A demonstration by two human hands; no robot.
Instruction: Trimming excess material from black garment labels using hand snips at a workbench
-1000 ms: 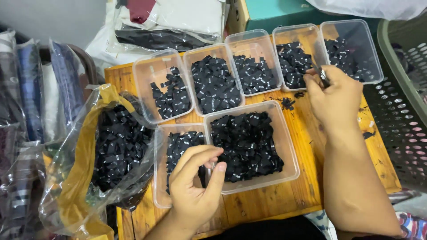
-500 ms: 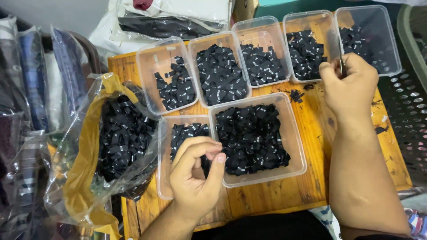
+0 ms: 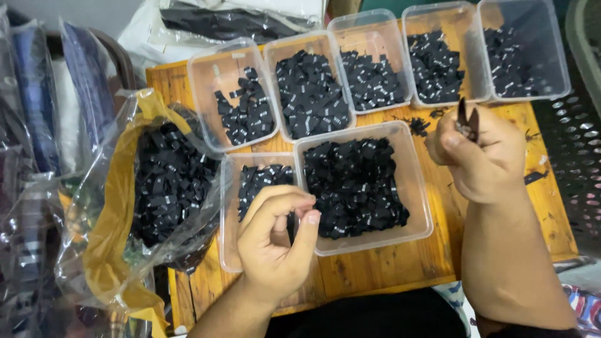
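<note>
Starting at the fingers: the right hand (image 3: 485,153) has its thumb and fingers (image 3: 452,141) pinched together on a small dark tool (image 3: 466,120), looks like little snips or tweezers, with two thin points sticking up out of the fist. That hand hovers over the right part of the wooden counter (image 3: 388,266), just near of the far row of tubs.

The left hand (image 3: 275,241) is curled up with the thumb tip meeting the fingertips, pinched together over the small near-left tub (image 3: 228,213). Can't tell if there's a piece between them, it's too small to make out.

Right beside that is the big clear tub (image 3: 422,209), heaped with little black tags (image 3: 354,184) that have tiny white marks on them. The far row (image 3: 344,37) is five clear tubs side by side, all holding the same black tags at different fill levels. A few stray tags lie on the wood near the right hand.

Off to the left, a crinkly clear plastic bag (image 3: 113,206) with yellow on it sags open over the counter edge, stuffed with more of the tags. On the right edge there's a dark perforated basket (image 3: 579,163).
</note>
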